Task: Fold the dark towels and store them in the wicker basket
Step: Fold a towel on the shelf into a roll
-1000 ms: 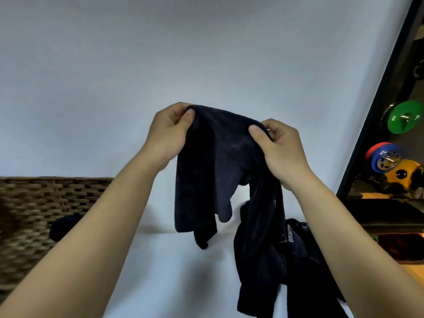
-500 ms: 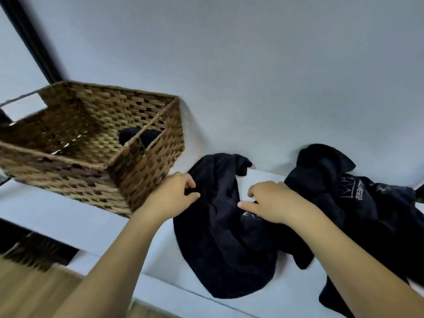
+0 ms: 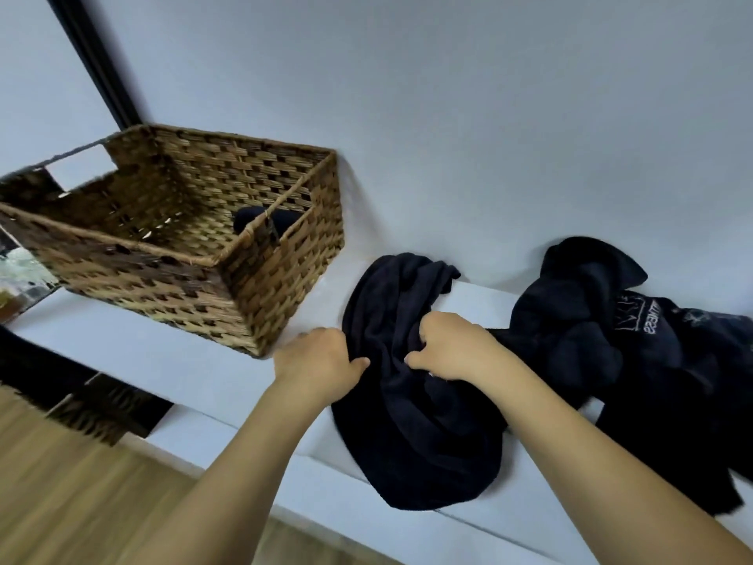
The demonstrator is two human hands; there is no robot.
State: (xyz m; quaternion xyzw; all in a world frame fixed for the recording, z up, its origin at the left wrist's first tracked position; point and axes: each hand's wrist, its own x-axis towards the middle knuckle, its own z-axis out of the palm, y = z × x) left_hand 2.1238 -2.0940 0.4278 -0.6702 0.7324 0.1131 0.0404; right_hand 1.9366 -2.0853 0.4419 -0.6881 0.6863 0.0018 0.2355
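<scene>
A crumpled dark towel (image 3: 411, 422) lies on the white surface (image 3: 195, 360), its lower end hanging over the front edge. My left hand (image 3: 318, 362) grips its left edge and my right hand (image 3: 452, 348) pinches its bunched middle. To the left stands the wicker basket (image 3: 260, 279) with a dark folded towel (image 3: 260, 222) showing inside at its right wall. A heap of more dark towels (image 3: 635, 352), one with pale lettering, lies to the right against the wall.
A pale wall (image 3: 448, 116) rises right behind the surface. A black vertical post (image 3: 93, 55) stands behind the basket. Wooden floor (image 3: 73, 503) shows below the front edge at the lower left.
One second ago both hands held the towel up in the air. It has since been laid on the white surface next to the basket, and the view has swung left and down.
</scene>
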